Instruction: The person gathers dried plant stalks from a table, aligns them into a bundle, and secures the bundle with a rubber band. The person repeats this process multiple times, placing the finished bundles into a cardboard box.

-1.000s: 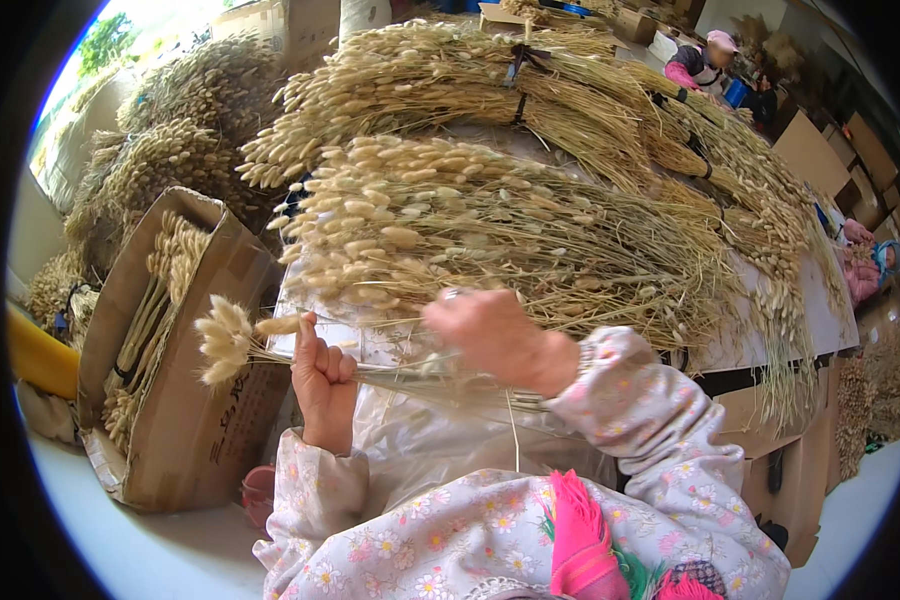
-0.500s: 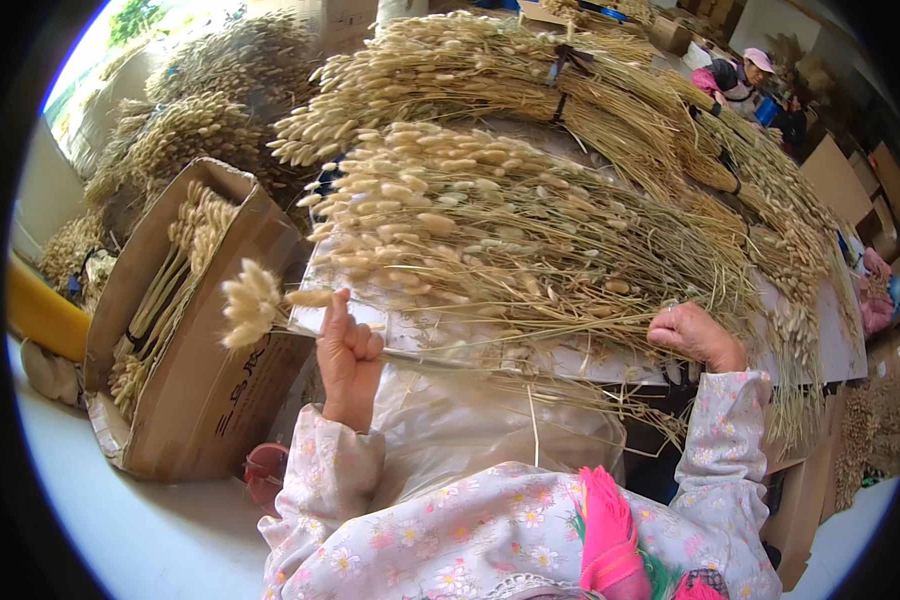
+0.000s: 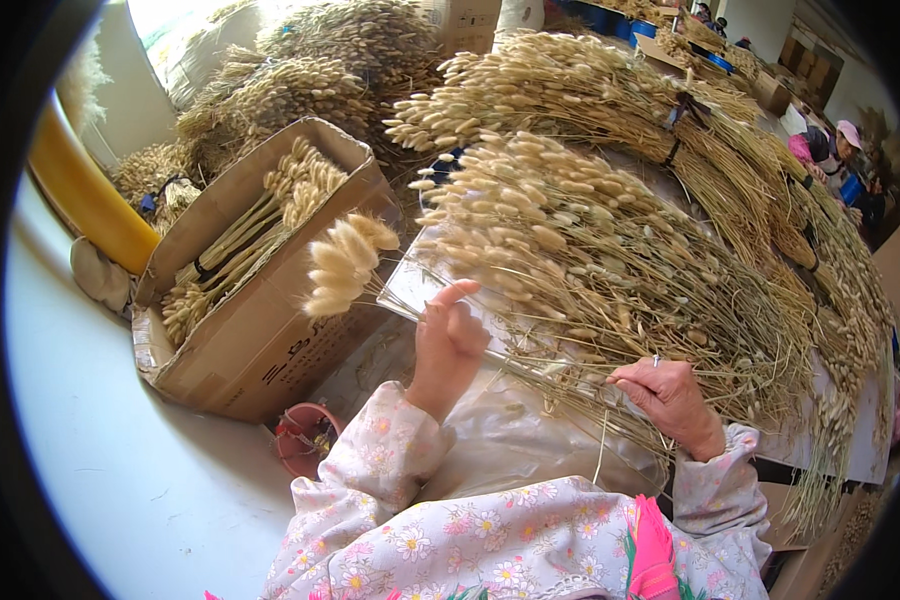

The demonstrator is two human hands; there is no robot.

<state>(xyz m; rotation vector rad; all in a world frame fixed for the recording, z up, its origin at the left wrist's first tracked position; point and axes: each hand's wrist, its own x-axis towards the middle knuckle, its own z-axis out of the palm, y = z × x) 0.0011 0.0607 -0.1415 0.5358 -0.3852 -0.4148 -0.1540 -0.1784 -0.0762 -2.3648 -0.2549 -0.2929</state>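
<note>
My left hand is closed around the thin stems of a small bunch of dried bunny-tail grass. The fluffy cream heads of this bunch fan out to the left, past the hand, and its index finger points out to the right. Lower right of it, my right hand, with a ring on one finger, pinches thin grass stems between thumb and fingertips; exactly how many is hidden. Just beyond both hands lies a wide loose pile of bunny-tail grass, heads to the left and stems to the right.
A cardboard box with tied grass bundles stands at left, near a yellow pipe. Below it is a pink bucket. Tied bundles lie at the table's far side. Clear plastic covers my lap. A person sits at far right.
The view has swung left, so the scene sits farther right. My right hand has gone from a fist over the stems to a pinch nearer my left hand. The left still holds its bunch.
</note>
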